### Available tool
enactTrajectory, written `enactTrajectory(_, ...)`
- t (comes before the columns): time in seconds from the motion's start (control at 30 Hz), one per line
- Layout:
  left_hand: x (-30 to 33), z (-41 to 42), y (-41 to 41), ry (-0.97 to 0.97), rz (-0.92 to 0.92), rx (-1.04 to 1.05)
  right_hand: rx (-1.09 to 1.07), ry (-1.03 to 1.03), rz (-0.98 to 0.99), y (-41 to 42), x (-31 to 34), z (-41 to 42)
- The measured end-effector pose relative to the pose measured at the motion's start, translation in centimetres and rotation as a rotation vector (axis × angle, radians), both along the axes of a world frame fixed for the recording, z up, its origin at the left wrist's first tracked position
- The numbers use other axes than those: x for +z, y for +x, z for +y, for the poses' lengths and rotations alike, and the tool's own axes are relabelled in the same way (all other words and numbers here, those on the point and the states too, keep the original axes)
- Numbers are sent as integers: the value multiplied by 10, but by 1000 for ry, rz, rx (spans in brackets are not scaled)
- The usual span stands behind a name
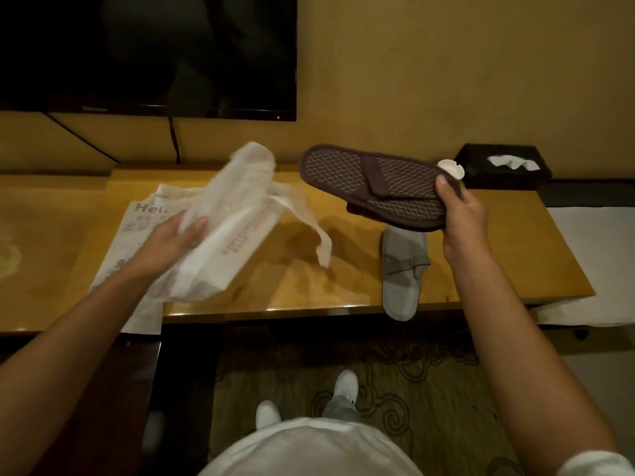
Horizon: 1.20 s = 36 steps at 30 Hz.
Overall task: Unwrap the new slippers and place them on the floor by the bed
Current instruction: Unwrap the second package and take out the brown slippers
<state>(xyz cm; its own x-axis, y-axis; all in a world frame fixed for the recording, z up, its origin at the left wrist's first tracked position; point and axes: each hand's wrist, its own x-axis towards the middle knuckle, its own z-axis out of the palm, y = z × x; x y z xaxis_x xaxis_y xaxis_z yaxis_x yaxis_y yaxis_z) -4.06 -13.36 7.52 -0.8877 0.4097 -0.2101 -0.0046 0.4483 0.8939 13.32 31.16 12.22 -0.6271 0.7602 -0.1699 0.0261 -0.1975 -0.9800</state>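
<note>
We stand at a glossy wooden bench (292, 286) below a dark TV (147, 53), patterned carpet (412, 389) underfoot. Our left hand (168, 238) clutches a crumpled white wrapper (233, 218); our right hand (460, 218) pinches a brown slipper (371, 180), sole up, above the bench. A grey slipper (402, 269) lies at the bench's edge.
</note>
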Motion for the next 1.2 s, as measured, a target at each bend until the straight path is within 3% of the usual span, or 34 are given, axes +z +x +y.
enactTrajectory(0.17, -16, -56, -21, -141, 52, 323, -31, -100, -96, 6, -35, -15)
enactTrajectory(0.37, -35, -110, -37, -333, -61, 340, -7, -143, -133, 7, -56, -37)
enactTrajectory(0.47, -33, -91, -35, -485, 258, 390, 19, -140, -139, 4, -55, -44)
enactTrajectory(0.53, -25, -57, -28, -521, 479, 274, 50, -119, -152, 1, -52, -47)
enactTrajectory(0.6, -17, -12, -18, -468, 558, 132, 88, -87, -161, -4, -48, -50)
enactTrajectory(0.67, -12, 35, -4, -320, 452, 84, 120, -76, -148, -9, -46, -56)
enactTrajectory(0.8, -10, 115, 22, -48, -148, 80, 125, -106, -141, -13, -54, -69)
enactTrajectory(1.0, -32, 157, 40, 243, -671, 333, 75, -319, -152, 5, -82, -83)
enactTrajectory(1.13, -51, 171, 67, 313, -840, 82, 117, -499, -129, 22, -97, -101)
enactTrajectory(1.2, -58, 174, 71, 445, -841, 96, 195, -572, -132, 31, -102, -113)
